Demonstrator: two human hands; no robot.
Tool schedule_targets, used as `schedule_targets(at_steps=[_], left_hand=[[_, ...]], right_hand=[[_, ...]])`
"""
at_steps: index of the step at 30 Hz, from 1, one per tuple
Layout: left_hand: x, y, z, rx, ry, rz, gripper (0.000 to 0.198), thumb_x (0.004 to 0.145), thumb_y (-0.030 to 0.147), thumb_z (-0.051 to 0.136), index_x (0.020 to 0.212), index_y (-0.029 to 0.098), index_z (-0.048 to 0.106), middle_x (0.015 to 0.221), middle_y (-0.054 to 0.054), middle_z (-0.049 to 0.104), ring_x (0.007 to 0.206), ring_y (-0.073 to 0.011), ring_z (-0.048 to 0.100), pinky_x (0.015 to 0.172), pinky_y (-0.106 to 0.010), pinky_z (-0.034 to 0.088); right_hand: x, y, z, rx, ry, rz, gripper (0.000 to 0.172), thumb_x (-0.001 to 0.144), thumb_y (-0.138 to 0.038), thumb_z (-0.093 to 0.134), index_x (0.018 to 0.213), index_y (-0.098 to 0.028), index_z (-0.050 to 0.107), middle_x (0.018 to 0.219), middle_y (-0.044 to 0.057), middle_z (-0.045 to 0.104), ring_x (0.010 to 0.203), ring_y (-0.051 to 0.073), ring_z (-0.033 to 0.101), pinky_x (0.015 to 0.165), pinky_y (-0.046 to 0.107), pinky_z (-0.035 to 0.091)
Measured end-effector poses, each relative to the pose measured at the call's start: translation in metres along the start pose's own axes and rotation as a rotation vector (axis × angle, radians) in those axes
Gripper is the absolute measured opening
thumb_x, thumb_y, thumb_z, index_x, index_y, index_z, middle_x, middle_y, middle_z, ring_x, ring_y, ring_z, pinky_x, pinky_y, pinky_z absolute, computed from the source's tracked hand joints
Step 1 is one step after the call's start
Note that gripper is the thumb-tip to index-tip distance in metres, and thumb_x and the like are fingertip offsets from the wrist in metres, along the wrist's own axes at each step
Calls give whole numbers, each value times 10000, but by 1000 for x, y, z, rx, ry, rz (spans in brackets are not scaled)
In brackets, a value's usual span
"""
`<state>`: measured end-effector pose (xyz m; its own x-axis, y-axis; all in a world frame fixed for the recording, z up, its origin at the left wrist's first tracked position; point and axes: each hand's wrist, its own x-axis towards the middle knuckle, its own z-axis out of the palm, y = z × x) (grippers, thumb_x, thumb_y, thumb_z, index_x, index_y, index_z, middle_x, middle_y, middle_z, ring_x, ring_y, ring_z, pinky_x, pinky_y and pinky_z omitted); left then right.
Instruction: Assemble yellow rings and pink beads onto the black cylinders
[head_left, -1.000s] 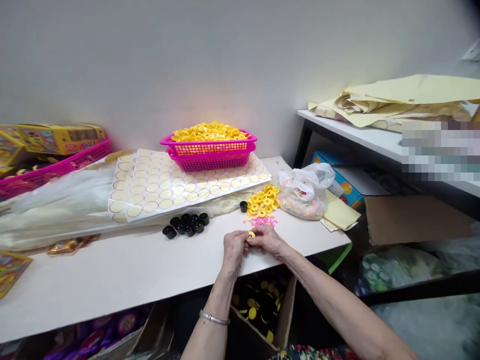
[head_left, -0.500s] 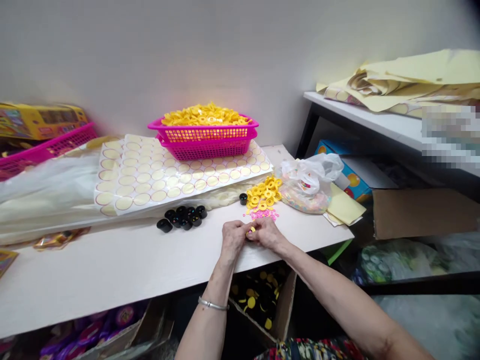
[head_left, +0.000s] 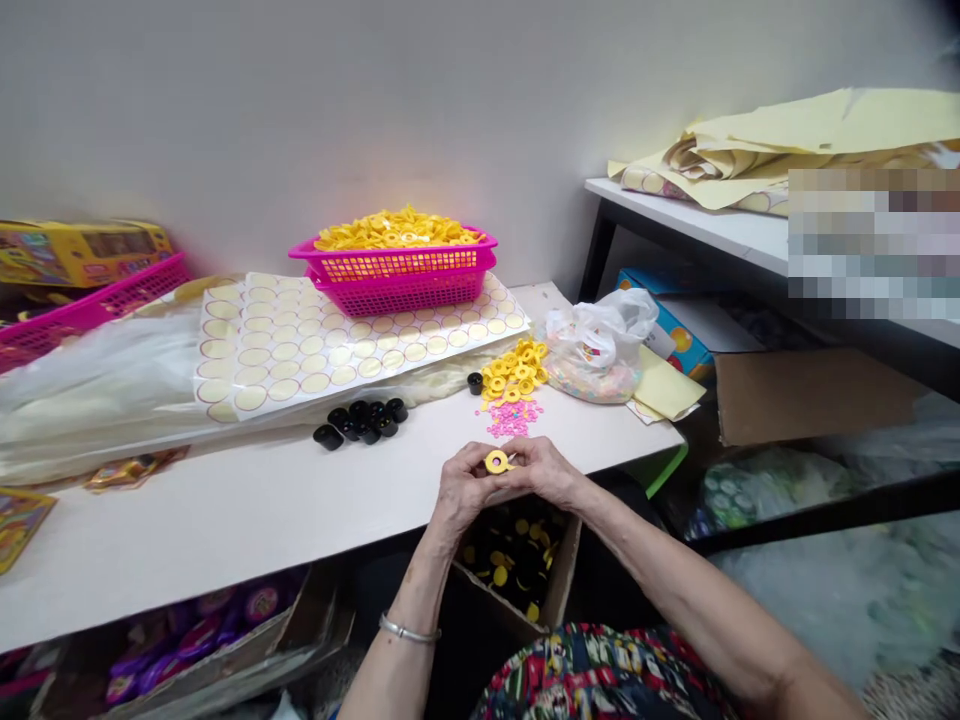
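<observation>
Yellow ring point(head_left: 501, 468), one: flat, round, with a small tab toward the right; a dark, pinkish spot shows at its centre, too small to identify. Location: between both hands, at the near edge of the white table point(head_left: 187, 540).

Left hand point(head_left: 463, 483): fingers narrowed on the ring's left side; silver bracelet point(head_left: 409, 632) at the wrist. Right hand point(head_left: 547, 474): fingertips pinched at the ring's right side.

Just beyond the hands: pink beads point(head_left: 511, 418), loose, a scatter; behind these, a heap of yellow rings point(head_left: 514, 370), with one black cup point(head_left: 475, 384) just beside it on the left. Farther left: a cluster of black cups point(head_left: 360, 422).

Far side: stacked pink baskets point(head_left: 405, 296), the top one heaped with yellow pieces point(head_left: 397, 230), set on sheets point(head_left: 300, 372) printed with rows of red-outlined pale circles.

Printed goods: yellow box point(head_left: 90, 250), far left, bearing pink lettering and a coloured picture, wording too small to read; yellow printed card point(head_left: 22, 520), left edge, illegible; clear plastic bag point(head_left: 600, 340), right of the heap, small coloured print, unreadable; blue box point(head_left: 679, 335), farther right, orange round motifs; purple packages point(head_left: 154, 670) with round labels, near left, below the table, text blurred.

Below the hands: cardboard box point(head_left: 562, 575) of black and yellow pieces.
</observation>
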<state>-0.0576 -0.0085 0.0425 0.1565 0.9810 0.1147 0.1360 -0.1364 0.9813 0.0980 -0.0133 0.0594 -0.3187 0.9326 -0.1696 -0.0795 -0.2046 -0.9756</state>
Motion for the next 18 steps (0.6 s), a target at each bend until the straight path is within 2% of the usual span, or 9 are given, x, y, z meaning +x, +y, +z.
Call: schedule_targets(at_steps=[3,5,9,12,15,18], left_hand=[[-14,13,7,69,48,130,242,557,252,763,778,186,690,763,-26,600,778,-173,522,720,-278,412],[-22,21,10,125,29,205,219,579,244,752,780,189,686,779,-36,611,824,-190,518,769,-306,412],[-33,30,17,272,-36,384,212,617,193,699,829,203,686,781,-40,611,838,-196,490,753,-322,418],[-40,34,24,390,-100,528,172,666,184,630,829,204,682,785,-47,613,823,-194,480,753,-339,413],[-46,39,29,461,-151,589,134,715,227,590,815,191,672,742,-50,609,776,-183,486,754,-351,408],[-49,45,34,481,-152,637,123,739,250,574,799,183,658,736,-50,618,764,-175,498,774,-355,404]], right_hand=[[-24,5,-15,199,-87,-32,492,529,-185,769,1004,-165,646,789,0,647,688,104,565,656,238,439],[-36,11,-21,300,-98,-26,504,537,-191,777,1024,-177,647,853,24,659,741,115,581,693,247,453],[-46,17,-20,441,-191,26,541,504,-167,789,1028,-192,657,947,45,664,858,158,597,744,281,477],[-48,11,-17,410,-247,90,588,463,-109,787,1033,-167,657,913,40,671,818,146,603,725,260,475],[-51,1,-18,337,-323,140,603,457,-84,774,1046,-142,652,920,44,667,814,146,602,730,255,470],[-54,-3,-19,307,-325,158,591,444,-89,775,1023,-132,660,892,37,664,792,148,596,705,256,470]])
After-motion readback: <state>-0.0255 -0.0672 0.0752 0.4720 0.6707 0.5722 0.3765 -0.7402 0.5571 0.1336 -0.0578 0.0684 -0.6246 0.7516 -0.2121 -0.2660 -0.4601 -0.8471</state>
